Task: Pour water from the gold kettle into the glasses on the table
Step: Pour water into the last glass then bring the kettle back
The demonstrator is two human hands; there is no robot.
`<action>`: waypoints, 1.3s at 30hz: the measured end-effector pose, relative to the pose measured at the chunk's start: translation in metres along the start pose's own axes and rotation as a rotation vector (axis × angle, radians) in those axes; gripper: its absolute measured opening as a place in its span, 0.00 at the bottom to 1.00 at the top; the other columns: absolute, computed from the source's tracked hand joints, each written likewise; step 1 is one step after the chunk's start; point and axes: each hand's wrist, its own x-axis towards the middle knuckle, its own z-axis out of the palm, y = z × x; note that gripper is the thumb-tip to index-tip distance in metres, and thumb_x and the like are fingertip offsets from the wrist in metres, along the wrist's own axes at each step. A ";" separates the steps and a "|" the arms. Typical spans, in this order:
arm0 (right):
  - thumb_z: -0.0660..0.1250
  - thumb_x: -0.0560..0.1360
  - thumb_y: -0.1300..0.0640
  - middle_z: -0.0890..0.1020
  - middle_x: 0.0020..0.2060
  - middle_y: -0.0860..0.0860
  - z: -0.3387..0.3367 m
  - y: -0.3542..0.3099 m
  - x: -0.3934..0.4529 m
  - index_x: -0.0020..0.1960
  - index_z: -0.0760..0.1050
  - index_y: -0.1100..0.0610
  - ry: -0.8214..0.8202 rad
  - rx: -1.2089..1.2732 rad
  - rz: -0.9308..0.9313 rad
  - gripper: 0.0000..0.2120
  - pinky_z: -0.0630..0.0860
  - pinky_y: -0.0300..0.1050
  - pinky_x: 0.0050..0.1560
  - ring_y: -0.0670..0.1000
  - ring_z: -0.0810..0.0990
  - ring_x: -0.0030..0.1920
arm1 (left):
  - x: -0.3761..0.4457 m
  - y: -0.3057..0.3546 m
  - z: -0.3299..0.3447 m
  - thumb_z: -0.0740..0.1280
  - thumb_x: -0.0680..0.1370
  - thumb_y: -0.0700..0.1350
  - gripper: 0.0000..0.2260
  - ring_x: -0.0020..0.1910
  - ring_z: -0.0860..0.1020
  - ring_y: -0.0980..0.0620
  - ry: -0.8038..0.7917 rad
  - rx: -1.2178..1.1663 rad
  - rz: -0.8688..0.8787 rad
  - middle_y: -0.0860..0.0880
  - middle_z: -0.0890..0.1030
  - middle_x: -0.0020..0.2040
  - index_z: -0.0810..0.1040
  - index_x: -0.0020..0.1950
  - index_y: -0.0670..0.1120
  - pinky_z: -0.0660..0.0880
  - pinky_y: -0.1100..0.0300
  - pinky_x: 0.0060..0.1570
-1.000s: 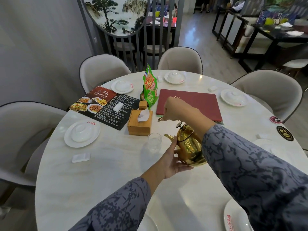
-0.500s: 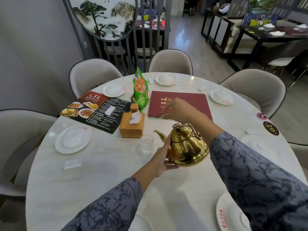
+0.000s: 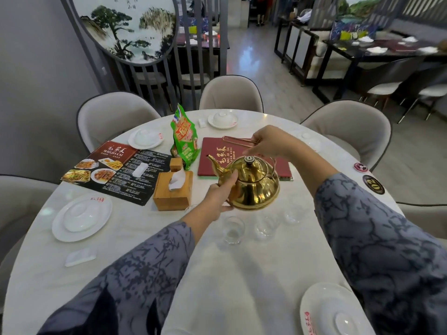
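The gold kettle (image 3: 254, 187) hangs upright above the round white table (image 3: 242, 286), its spout pointing left. My right hand (image 3: 271, 142) grips its thin wire handle from above. My left hand (image 3: 221, 195) presses against the kettle's left side and underside. Three clear glasses stand below and in front of it: one (image 3: 233, 229) nearest me holds a little water, a second (image 3: 264, 229) is to its right, a third (image 3: 292, 213) further right. A fourth glass rim peeks out beside my left wrist.
A wooden tissue box (image 3: 173, 189) stands just left of the kettle, with a green snack bag (image 3: 185, 139), a red menu book (image 3: 217, 157) and a black picture menu (image 3: 116, 170) behind. White plates with upturned bowls ring the table's edge. Grey chairs surround it.
The kettle has come back from tilted with the spout down to upright and sits higher in view. The view shifted, so more glasses show below the kettle.
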 end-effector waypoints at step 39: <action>0.76 0.69 0.43 0.78 0.28 0.50 0.120 0.141 0.112 0.42 0.83 0.61 0.019 0.510 0.004 0.20 0.69 0.44 0.33 0.46 0.71 0.28 | 0.131 -0.050 0.012 0.77 0.71 0.49 0.23 0.51 0.84 0.44 -0.005 -0.085 -0.212 0.42 0.86 0.52 0.79 0.60 0.38 0.82 0.50 0.50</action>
